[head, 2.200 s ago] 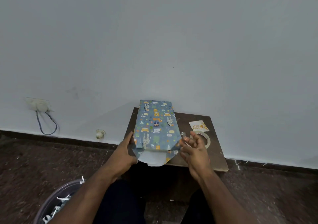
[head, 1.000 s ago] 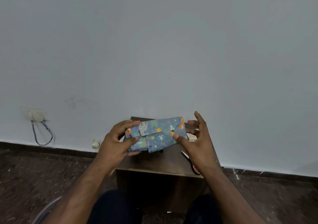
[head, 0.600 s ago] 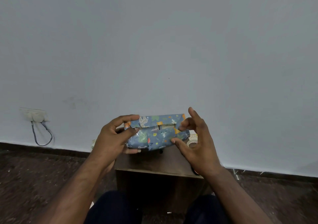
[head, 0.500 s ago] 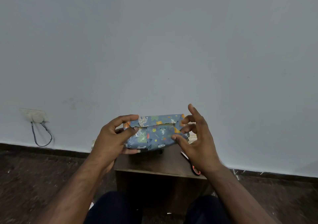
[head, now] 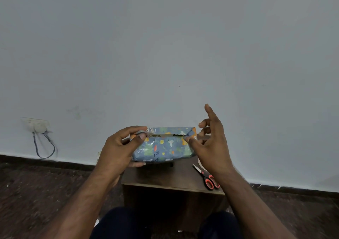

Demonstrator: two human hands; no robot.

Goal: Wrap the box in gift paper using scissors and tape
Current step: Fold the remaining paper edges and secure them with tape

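The box (head: 163, 148), wrapped in blue gift paper with small animal prints, is held up above the small wooden table (head: 165, 179) with one folded end facing me. A glossy strip of tape (head: 166, 135) runs along the seam near the top of that end. My left hand (head: 119, 147) grips the box's left side, thumb and forefinger pinched at the seam's left end. My right hand (head: 209, 143) holds the right side, thumb on the seam's right end, forefinger raised, other fingers curled behind. Red-handled scissors (head: 208, 178) lie on the table's right side.
A sliver of the tape roll (head: 199, 162) shows behind my right wrist. A wall socket with a looped cable (head: 37, 128) is at the left. The wall rises right behind the table, with dark floor on both sides and my knees below.
The box was lifted off the table and turned so a folded end faces me. My right thumb slid up to the seam and its forefinger lifted.
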